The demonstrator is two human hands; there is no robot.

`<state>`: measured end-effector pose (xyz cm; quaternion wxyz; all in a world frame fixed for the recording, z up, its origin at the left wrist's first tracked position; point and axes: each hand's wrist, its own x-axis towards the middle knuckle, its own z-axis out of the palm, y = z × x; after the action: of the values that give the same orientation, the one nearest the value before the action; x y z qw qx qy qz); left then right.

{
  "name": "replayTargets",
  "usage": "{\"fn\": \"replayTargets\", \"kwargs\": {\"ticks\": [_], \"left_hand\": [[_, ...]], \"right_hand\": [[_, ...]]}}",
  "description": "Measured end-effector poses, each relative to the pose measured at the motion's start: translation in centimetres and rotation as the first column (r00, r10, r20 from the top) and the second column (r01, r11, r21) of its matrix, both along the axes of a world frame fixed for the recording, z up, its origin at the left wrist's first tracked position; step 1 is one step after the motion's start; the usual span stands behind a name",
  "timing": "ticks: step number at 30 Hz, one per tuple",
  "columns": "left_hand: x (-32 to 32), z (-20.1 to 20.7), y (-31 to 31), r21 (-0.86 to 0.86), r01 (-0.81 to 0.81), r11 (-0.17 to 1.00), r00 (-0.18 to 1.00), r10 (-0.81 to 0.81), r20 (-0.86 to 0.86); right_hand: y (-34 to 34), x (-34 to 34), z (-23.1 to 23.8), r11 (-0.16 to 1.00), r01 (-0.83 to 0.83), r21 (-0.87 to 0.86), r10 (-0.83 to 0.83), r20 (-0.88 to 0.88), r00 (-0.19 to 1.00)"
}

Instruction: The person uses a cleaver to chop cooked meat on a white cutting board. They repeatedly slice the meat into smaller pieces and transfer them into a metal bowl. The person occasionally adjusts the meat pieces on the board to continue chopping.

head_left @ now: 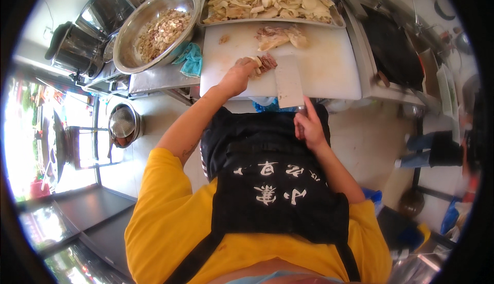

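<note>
My left hand [239, 75] is closed on a piece of cooked meat [266, 63] at the left part of a white cutting board [334, 73]. Just right of that meat, a broad cleaver [289, 82] lies over the board with its blade pointing away from me. Its handle is in my right hand [310, 125], which is wrapped round it near the board's front edge. Farther back on the board rests a larger pale and brown piece of meat [280, 38]. A small scrap [224, 39] sits by itself to the left.
Behind the board stands a metal tray [272, 23] heaped with pale slices. A large steel bowl [123, 52] of chopped pieces is at the left, with a teal cloth [191, 60] beside it. A black stove top [388, 47] adjoins on the right. Another person's legs [419, 150] show at far right.
</note>
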<state>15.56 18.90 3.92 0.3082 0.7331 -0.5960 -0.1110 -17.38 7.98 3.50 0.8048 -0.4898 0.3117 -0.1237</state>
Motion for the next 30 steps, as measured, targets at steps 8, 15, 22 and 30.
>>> {"fn": "replayTargets", "kwargs": {"ticks": [8, 15, 22, 30], "left_hand": [[2.7, 3.4, -3.6, 0.258, 0.309, 0.916, 0.909, -0.364, 0.204], [4.0, 3.7, -3.1, 0.331, 0.184, 0.926, 0.968, -0.229, 0.104], [0.9, 0.8, -2.9, 0.273, -0.338, 0.901, 0.941, 0.334, 0.062], [-2.4, -0.6, -2.7, 0.096, -0.493, 0.865, 0.870, 0.488, 0.069]], "right_hand": [[1.6, 2.4, -0.5, 0.997, -0.063, 0.045, 0.062, 0.006, 0.998], [-1.0, 5.7, 1.4, 0.969, -0.232, -0.090, 0.230, -0.035, 0.973], [-5.7, 10.8, 4.3, 0.471, -0.374, -0.799, 0.220, -0.304, 0.927], [-3.1, 10.2, 6.9, -0.028, -0.275, -0.961, -0.024, -0.275, 0.961]]}}
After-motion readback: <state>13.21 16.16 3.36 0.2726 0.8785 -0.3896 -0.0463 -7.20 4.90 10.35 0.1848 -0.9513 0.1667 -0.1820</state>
